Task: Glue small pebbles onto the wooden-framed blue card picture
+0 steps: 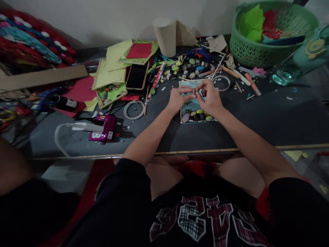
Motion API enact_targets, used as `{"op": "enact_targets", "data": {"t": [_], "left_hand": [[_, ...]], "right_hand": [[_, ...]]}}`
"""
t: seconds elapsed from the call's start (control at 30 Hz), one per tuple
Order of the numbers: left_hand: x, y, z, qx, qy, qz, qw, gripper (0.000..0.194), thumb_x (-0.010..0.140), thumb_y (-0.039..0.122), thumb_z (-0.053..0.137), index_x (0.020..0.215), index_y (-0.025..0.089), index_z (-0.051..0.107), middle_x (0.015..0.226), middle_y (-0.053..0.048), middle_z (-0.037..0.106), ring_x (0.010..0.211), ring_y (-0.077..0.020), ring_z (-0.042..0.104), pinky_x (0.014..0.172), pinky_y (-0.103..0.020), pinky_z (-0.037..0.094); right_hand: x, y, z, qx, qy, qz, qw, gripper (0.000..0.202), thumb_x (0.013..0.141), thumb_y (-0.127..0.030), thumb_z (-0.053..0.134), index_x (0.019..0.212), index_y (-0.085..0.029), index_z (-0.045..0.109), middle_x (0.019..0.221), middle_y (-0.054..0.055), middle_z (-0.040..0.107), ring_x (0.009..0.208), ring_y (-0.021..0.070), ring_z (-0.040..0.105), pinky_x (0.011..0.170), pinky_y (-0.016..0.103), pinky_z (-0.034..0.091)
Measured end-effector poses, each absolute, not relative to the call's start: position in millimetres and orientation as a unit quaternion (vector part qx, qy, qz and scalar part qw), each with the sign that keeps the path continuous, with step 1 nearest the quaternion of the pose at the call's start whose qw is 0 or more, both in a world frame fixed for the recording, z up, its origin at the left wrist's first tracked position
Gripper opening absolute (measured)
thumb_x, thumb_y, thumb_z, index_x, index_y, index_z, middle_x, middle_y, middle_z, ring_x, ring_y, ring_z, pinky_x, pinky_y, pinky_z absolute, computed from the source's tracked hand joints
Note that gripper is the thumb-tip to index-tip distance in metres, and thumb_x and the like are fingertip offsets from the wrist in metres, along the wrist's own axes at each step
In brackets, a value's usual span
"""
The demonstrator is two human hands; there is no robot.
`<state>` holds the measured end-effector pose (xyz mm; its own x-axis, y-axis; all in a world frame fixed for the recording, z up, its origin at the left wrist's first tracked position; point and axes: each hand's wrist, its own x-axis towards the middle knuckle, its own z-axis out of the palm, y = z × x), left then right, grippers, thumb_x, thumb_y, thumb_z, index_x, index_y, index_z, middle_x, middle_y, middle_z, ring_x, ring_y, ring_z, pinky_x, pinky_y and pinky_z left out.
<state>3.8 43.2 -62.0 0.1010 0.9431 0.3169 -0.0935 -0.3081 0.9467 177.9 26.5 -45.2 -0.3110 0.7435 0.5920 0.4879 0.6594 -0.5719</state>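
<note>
My left hand [179, 98] and my right hand [210, 97] meet above a blue card [187, 106] edged with thin sticks. Between their fingertips is a small yellowish-brown piece [194, 92]; its exact kind is too small to make out. Both hands are closed in a pinch around it. Along the card's near edge lies a row of painted pebbles [197, 116] in black, green and grey. My hands cover much of the card's middle.
Behind the card lie loose pebbles [192, 68] and markers [253, 84]. A green basket [257, 51] and a bottle [300, 65] stand at right. To the left are a phone [136, 77], tape roll [134, 109] and purple power strip [109, 128]. Another person's arm [12, 168] shows at far left.
</note>
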Motion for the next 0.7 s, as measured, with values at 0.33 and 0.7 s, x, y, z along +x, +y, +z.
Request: {"op": "enact_targets", "data": {"t": [0.33, 0.7], "left_hand": [[5.6, 43.3, -59.0, 0.596, 0.372, 0.543, 0.460, 0.041, 0.054, 0.055, 0.090, 0.077, 0.022, 0.081, 0.078, -0.001, 0.074, 0.080, -0.0153, 0.067, 0.082, -0.030, 0.052], [1.5, 46.3, -59.4, 0.601, 0.320, 0.527, 0.508, 0.045, 0.062, 0.062, 0.084, 0.083, 0.022, 0.080, 0.086, -0.002, 0.077, 0.086, -0.0163, 0.068, 0.087, -0.030, 0.052]], "right_hand": [[172.7, 34.4, -49.4, -0.303, -0.819, 0.115, 0.473, 0.009, 0.096, -0.027, 0.036, 0.103, -0.025, 0.033, 0.091, 0.002, 0.053, 0.073, 0.0143, 0.055, 0.069, 0.034, 0.053], [170.9, 38.3, -52.2, -0.294, -0.828, 0.117, 0.463, 0.017, 0.102, -0.040, 0.028, 0.107, -0.025, 0.035, 0.099, 0.006, 0.051, 0.089, 0.0195, 0.057, 0.086, 0.045, 0.054]]}}
